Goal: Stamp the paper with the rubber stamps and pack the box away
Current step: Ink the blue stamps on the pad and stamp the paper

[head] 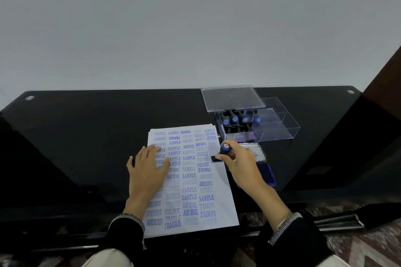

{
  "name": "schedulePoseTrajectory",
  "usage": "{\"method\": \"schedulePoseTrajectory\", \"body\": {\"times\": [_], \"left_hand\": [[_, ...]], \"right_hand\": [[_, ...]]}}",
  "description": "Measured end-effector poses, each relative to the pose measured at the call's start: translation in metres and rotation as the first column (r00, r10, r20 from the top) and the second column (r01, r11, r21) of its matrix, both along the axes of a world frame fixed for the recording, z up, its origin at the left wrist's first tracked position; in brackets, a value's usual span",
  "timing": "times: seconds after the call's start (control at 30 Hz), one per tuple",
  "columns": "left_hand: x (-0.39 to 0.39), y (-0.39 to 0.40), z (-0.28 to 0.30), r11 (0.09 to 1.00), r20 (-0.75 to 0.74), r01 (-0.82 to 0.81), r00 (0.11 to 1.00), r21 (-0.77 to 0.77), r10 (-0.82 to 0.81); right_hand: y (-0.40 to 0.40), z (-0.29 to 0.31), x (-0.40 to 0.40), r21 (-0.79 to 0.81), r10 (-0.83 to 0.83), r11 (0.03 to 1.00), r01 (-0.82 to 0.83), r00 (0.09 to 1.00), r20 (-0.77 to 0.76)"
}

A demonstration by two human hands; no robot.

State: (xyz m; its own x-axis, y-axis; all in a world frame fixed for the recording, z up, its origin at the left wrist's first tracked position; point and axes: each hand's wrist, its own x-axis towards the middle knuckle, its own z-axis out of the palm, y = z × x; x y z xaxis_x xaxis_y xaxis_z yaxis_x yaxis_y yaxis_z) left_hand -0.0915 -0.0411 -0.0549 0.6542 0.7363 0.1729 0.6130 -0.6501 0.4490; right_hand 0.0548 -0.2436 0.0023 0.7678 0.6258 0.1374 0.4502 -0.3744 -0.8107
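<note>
A white sheet of paper (195, 182) covered with several blue stamped words lies on the black table (86, 136). My left hand (148, 171) rests flat on the paper's left part, fingers spread. My right hand (236, 162) grips a black rubber stamp (223, 150) with a blue cap; the stamp's base is down at the paper's right edge. Behind it stands a clear plastic box (273, 128) holding several more blue-capped stamps (235, 120). The box's clear lid (232, 97) leans on its back left.
An open ink pad (265, 171) with a purple pad and a metal lid lies right of the paper, partly hidden under my right wrist. The table's front edge runs just below the paper. A dark panel stands at the right. Patterned floor shows below.
</note>
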Motion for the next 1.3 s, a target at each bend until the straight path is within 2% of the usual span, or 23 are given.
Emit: {"method": "schedulePoseTrajectory", "body": {"times": [0.33, 0.7, 1.3], "left_hand": [[0.000, 0.000, -0.001, 1.000, 0.028, -0.001, 1.000, 0.002, 0.001], [0.000, 0.001, -0.002, 1.000, 0.021, -0.006, 1.000, 0.020, 0.006], [0.000, 0.001, -0.001, 1.000, 0.024, -0.005, 1.000, 0.015, 0.005]], "right_hand": [[0.009, -0.012, 0.001, -0.173, 0.033, 0.985, -0.015, 0.994, 0.103], [0.007, -0.018, -0.005, -0.154, 0.002, 0.988, 0.013, 0.995, 0.097], [0.006, -0.021, -0.009, -0.146, 0.019, 0.989, 0.006, 0.985, 0.169]]}}
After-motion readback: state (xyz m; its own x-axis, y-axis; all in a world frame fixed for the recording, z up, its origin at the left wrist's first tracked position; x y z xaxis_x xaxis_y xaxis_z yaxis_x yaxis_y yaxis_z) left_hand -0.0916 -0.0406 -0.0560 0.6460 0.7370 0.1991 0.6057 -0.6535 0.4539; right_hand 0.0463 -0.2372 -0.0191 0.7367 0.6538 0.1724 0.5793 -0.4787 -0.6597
